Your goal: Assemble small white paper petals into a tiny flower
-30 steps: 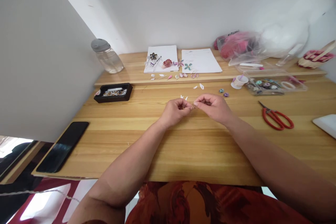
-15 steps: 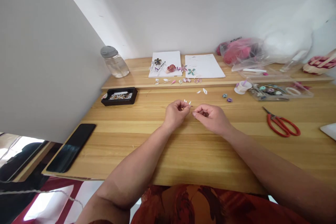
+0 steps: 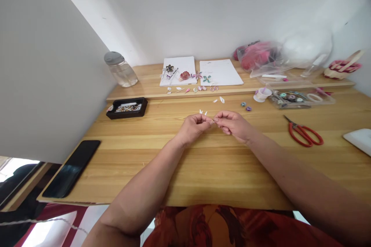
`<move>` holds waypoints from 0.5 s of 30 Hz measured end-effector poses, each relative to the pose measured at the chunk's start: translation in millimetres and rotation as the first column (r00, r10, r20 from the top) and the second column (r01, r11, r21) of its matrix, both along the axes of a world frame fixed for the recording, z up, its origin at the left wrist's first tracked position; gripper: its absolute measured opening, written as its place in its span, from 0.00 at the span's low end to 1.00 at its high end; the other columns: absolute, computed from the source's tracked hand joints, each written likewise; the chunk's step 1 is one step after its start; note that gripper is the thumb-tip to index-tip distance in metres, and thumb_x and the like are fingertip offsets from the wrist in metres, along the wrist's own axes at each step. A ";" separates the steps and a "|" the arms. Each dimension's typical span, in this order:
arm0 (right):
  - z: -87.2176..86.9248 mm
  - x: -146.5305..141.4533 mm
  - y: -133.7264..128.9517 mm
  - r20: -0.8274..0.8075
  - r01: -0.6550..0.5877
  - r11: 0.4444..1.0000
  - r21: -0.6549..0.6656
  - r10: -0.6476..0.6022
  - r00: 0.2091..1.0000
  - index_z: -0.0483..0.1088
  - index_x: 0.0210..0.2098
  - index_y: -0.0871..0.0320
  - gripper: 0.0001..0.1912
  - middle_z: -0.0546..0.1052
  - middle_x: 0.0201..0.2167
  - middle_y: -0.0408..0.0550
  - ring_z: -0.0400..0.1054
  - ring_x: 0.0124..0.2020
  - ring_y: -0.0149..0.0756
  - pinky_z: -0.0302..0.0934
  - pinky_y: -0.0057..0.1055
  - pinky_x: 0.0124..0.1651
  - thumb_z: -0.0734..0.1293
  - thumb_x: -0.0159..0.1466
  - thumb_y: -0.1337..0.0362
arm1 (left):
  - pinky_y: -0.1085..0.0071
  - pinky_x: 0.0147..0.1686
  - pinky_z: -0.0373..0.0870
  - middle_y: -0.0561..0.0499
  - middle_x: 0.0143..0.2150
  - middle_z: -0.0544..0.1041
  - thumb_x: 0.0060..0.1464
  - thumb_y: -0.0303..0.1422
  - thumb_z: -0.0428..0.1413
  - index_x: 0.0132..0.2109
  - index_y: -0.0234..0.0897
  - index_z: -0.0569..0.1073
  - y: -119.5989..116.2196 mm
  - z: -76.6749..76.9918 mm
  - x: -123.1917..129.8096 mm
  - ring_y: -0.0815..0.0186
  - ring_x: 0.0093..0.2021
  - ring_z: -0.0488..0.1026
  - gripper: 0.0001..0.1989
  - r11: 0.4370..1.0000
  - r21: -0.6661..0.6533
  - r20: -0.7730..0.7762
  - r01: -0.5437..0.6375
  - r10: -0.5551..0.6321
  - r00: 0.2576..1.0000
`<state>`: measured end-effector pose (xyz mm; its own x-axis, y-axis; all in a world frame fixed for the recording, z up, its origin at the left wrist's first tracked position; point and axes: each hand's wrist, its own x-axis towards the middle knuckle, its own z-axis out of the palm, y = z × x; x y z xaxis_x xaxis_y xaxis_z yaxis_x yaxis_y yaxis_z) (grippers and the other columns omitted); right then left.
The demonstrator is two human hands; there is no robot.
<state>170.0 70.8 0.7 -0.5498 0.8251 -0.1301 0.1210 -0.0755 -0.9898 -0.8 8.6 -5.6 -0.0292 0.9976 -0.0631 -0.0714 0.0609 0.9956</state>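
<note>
My left hand [image 3: 194, 128] is closed in a pinch above the middle of the wooden table. Opposite it, my right hand [image 3: 234, 125] also pinches, thumb against forefinger, and the fingertips of both hands meet. Something tiny shows between them, too small to name. Just behind my left fingers are two slim white petal-shaped pieces [image 3: 205, 113]. Farther back lie more white petal pieces [image 3: 222, 100]. To the right of those are a small teal bead-like piece [image 3: 243, 104] and a purple one [image 3: 248, 109].
Red-handled scissors [image 3: 304, 134] lie at right, near a clear box [image 3: 315, 102] of small parts and a white spool [image 3: 262, 94]. At left are a black tray [image 3: 142, 110], a phone [image 3: 72, 168] and a bottle [image 3: 121, 72]. Flower ornaments rest on paper sheets [image 3: 222, 69] behind.
My hands have come together, so the gap between their fingertips has closed. The view has shifted slightly, moving the table things a little left in the picture.
</note>
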 end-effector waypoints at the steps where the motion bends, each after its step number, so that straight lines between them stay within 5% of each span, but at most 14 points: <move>1: 0.0 -0.9 -1.6 -0.012 -0.010 0.999 -0.053 0.009 1.000 0.69 0.29 0.58 0.16 0.64 0.20 0.36 0.51 0.17 0.23 0.43 0.25 0.20 0.74 0.51 0.53 | 0.75 0.24 0.53 0.56 0.24 0.69 0.43 0.43 0.66 0.32 0.33 0.75 0.0 0.8 0.1 0.77 0.21 0.57 0.17 1.000 -0.013 0.036 -0.005 0.006 0.999; 7: -3.7 -3.2 -6.5 0.045 -0.023 0.999 0.028 0.021 0.999 0.67 0.28 0.58 0.18 0.68 0.20 0.38 0.57 0.19 0.24 0.48 0.24 0.20 0.72 0.55 0.51 | 0.76 0.24 0.58 0.56 0.24 0.70 0.42 0.42 0.68 0.32 0.32 0.74 1.3 2.5 0.7 0.76 0.22 0.62 0.18 0.995 -0.021 0.193 -0.100 0.102 0.976; 15: -12.6 0.0 -0.4 0.131 -0.026 0.993 0.114 0.011 0.991 0.69 0.31 0.58 0.14 0.67 0.19 0.38 0.59 0.19 0.26 0.51 0.24 0.20 0.71 0.57 0.53 | 0.75 0.37 0.73 0.43 0.38 0.81 0.41 0.35 0.71 0.34 0.30 0.74 0.6 6.0 2.1 0.65 0.38 0.79 0.17 0.993 -0.117 0.507 -0.002 0.061 0.860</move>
